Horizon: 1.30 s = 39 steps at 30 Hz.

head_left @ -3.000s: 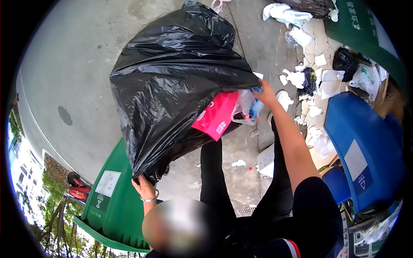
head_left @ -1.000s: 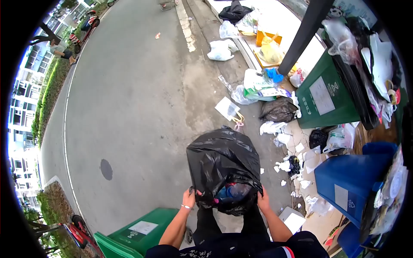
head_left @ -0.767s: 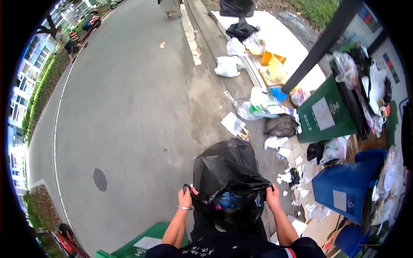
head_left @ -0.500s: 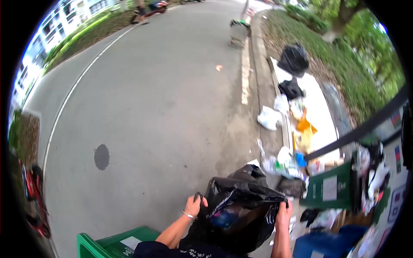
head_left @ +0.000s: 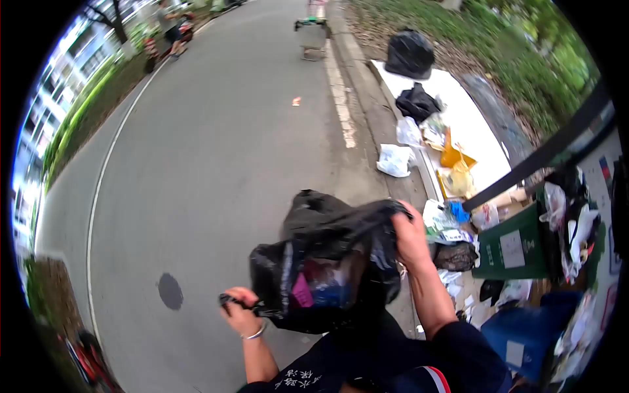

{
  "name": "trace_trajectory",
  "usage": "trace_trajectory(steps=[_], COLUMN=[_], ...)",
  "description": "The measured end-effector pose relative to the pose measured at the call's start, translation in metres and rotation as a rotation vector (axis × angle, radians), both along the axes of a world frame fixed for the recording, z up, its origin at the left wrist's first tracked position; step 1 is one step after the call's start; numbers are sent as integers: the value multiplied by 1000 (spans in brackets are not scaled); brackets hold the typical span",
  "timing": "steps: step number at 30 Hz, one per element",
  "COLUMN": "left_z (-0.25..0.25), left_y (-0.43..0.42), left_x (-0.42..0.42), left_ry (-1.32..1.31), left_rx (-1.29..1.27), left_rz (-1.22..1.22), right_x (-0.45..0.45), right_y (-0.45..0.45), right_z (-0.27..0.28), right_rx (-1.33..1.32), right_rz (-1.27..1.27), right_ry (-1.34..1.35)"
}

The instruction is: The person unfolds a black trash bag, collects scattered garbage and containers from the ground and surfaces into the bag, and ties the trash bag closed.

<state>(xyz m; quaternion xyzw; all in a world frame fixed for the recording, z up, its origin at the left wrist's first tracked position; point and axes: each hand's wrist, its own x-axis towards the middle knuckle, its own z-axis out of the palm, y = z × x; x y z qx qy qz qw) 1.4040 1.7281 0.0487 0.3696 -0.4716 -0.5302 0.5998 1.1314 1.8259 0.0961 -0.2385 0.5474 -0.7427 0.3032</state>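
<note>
A large black garbage bag (head_left: pixel 314 219) hangs in front of my body, its mouth spread wide. Inside it show a pink item (head_left: pixel 301 290) and blue and clear wrapped rubbish, too blurred to name. My left hand (head_left: pixel 242 311) is closed on a twisted corner of the bag at the lower left. On the upper right, my right hand (head_left: pixel 411 237) grips the bag's rim, fingers wrapped over the plastic. Both arms are held apart, so the bag is stretched between them.
Right of me stand a green bin (head_left: pixel 514 245) and a blue bin (head_left: pixel 524 340), both amid loose rubbish. Black bags (head_left: pixel 410 54) and a yellow dustpan-like piece (head_left: pixel 455 154) lie on a white board (head_left: pixel 481 134). A trolley (head_left: pixel 311 36) and a person (head_left: pixel 169 29) are farther off.
The bag has been raised and pulled apart, with my right hand moving up and my left hand out to the left. My view has turned, and the green bin at lower left is out of view.
</note>
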Motion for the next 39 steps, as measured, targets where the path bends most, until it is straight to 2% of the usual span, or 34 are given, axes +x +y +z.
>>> trace_trajectory(steps=[3,6,11,15,17,20,22,23,25,30,36,37,39], left_z=[34,56,114,124,107,93,93,92,77,45,21,18,8], left_y=[-50,-111,-206,-277,-323,-394,-439,-465,-511,-613,-712,-730,-763], left_x=[-62,-123,-204,-233,-247,-318,-365,-385,-436,-596,-861,-909,-994], left_ry=[-109,-130,-165,-183,-303,-116,-123,-149,-164,-211,-170,-226,-262], left_rx=[-70,-264,-261,-248,-258,-216,-127,-94,-84,-29,-45,-64,-72], left_rz=[182,200,419,547,457,507,410,363,292,102,-159,-207,-315], right_x=[-73,-147,-242,-296,-321,-363,-396,-415,-461,-595,-819,-859,-932], right_y=[-62,-129,-263,-354,-397,-463,-504,-520,-554,-628,-693,-703,-705], right_z=[-12,-1,25,38,30,21,13,9,0,-38,-89,-93,-88], right_rx=[-70,-144,-300,-356,-370,-371,-252,-283,-188,-218,-177,-230,-54], right_rz=[150,268,419,442,449,458,408,395,333,209,9,-50,-229], right_ry=[20,8,-102,-155,-155,-14,-37,81,35,-50,-33,-146,29])
